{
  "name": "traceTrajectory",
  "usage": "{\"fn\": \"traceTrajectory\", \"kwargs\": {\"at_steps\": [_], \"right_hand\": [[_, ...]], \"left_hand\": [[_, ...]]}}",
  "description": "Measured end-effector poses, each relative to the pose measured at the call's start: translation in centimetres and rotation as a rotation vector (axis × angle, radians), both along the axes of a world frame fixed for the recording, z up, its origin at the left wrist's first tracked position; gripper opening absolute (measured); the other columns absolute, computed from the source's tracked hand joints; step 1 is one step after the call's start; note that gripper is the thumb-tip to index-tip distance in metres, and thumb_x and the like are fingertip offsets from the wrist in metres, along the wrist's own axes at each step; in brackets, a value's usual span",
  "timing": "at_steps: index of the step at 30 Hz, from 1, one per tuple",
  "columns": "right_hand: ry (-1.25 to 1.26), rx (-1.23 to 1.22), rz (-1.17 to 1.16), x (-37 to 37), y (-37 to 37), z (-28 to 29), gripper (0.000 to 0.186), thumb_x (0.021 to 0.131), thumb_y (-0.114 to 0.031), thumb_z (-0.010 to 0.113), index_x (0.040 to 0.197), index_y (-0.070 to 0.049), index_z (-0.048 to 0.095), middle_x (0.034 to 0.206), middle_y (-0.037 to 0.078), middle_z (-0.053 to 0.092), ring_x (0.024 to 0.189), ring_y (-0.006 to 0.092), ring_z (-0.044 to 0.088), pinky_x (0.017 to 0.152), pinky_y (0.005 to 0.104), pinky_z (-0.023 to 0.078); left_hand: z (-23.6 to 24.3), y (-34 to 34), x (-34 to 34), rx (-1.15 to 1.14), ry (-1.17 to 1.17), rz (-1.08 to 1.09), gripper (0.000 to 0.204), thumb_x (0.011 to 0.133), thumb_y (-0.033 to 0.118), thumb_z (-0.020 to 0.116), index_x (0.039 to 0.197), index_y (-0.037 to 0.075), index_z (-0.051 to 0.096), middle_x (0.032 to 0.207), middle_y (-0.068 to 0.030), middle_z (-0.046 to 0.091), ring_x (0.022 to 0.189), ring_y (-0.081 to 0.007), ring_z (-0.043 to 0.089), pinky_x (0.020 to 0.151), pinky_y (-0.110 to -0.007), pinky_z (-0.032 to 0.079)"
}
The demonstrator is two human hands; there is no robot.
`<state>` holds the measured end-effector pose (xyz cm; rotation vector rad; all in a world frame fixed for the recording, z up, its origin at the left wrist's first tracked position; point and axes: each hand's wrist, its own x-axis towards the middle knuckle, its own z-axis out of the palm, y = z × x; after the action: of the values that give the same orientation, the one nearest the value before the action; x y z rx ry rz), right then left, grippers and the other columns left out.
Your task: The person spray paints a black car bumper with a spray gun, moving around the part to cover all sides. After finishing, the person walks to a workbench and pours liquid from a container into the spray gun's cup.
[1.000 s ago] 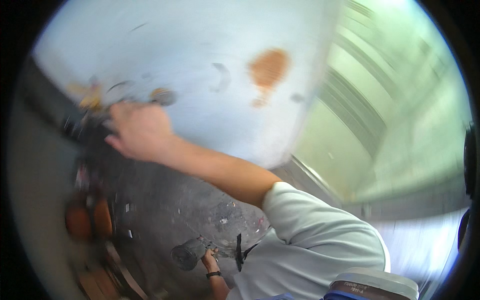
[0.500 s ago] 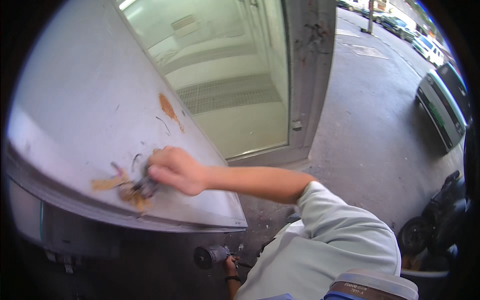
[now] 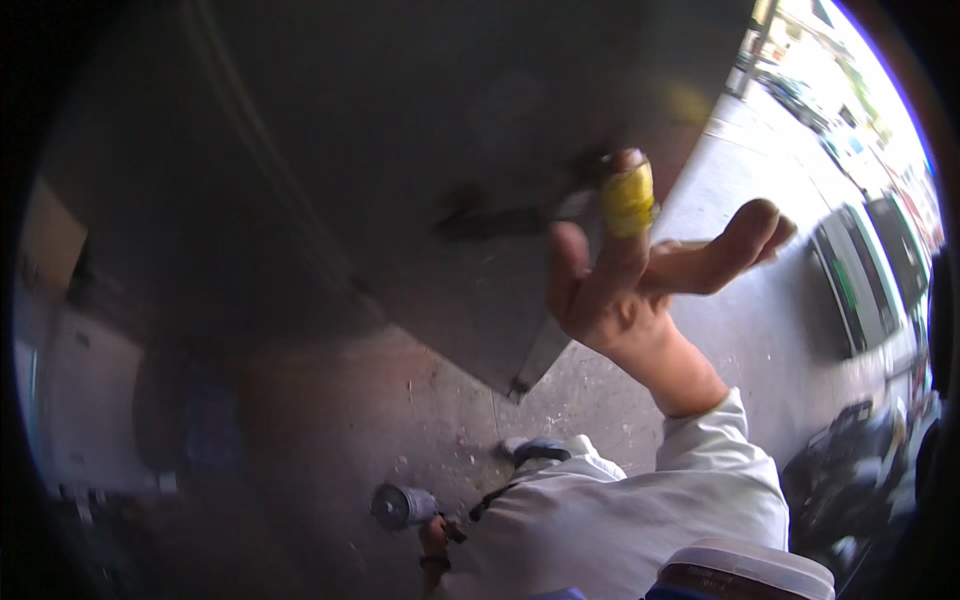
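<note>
My right hand (image 3: 625, 270) is raised with its fingers spread and nothing in its grasp. Yellow tape (image 3: 630, 200) wraps one finger. Behind it stands a dark door panel (image 3: 400, 130), and a blurred dark handle-like piece (image 3: 500, 220) shows on it beside the fingers. I cannot tell whether the hand touches either one. Low in the view, my left hand (image 3: 435, 538) is closed round the grip of what looks like a spray gun with a grey round cup (image 3: 404, 506). The gun's finer parts are too dark to make out.
The panel's lower corner (image 3: 515, 390) juts over the concrete floor (image 3: 590, 400). At right stand a light-coloured vehicle (image 3: 858, 275) and a dark heap of things (image 3: 840, 470). A clear-lidded respirator filter (image 3: 745, 565) sits at the lower edge.
My right hand has let go of the latch area on the pale door, moved up and right, and opened. The lit booth interior has gone from view behind a dark panel.
</note>
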<state>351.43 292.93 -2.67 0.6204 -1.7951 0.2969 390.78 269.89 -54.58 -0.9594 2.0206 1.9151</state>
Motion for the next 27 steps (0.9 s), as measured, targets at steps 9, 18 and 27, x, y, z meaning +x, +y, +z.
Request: {"fn": "traceTrajectory", "kwargs": {"at_steps": [9, 18, 27], "right_hand": [[0.481, 0.253, -0.118, -31.3, 0.5, -2.6, 0.022, 0.092, -0.034, 0.07, 0.099, -0.013, 0.073, 0.122, 0.006, 0.07, 0.121, 0.023, 0.059, 0.106, 0.0417, 0.037], [0.174, 0.205, -0.071, -33.6, -5.6, -8.8, 0.071, 0.093, -0.045, 0.067, 0.15, -0.014, 0.038, 0.152, 0.017, 0.037, 0.134, 0.0403, 0.041, 0.11, 0.0566, 0.035], [-1.601, 0.658, 1.457, 11.2, -40.7, -33.5, 0.087, 0.074, -0.02, 0.087, 0.144, -0.003, 0.037, 0.141, 0.023, 0.045, 0.131, 0.0367, 0.047, 0.107, 0.042, 0.041]], "left_hand": [[1.7, 1.8, -3.3, 0.088, -0.294, 0.636, 0.034, 0.092, 0.019, 0.059, 0.061, 0.007, 0.052, 0.055, -0.0063, 0.05, 0.049, -0.0194, 0.051, 0.051, -0.037, 0.041], [4.6, -6.4, -4.5, -1.01, 0.172, 0.074, 0.016, 0.095, 0.008, 0.063, 0.106, 0.004, 0.073, 0.1, -0.0118, 0.072, 0.092, -0.0263, 0.069, 0.086, -0.038, 0.053], [20.8, -24.6, -12.3, -0.25, 0.328, 0.558, 0.036, 0.099, 0.035, 0.063, 0.117, 0.005, 0.065, 0.112, -0.0188, 0.07, 0.1, -0.0308, 0.069, 0.083, -0.041, 0.054]]}}
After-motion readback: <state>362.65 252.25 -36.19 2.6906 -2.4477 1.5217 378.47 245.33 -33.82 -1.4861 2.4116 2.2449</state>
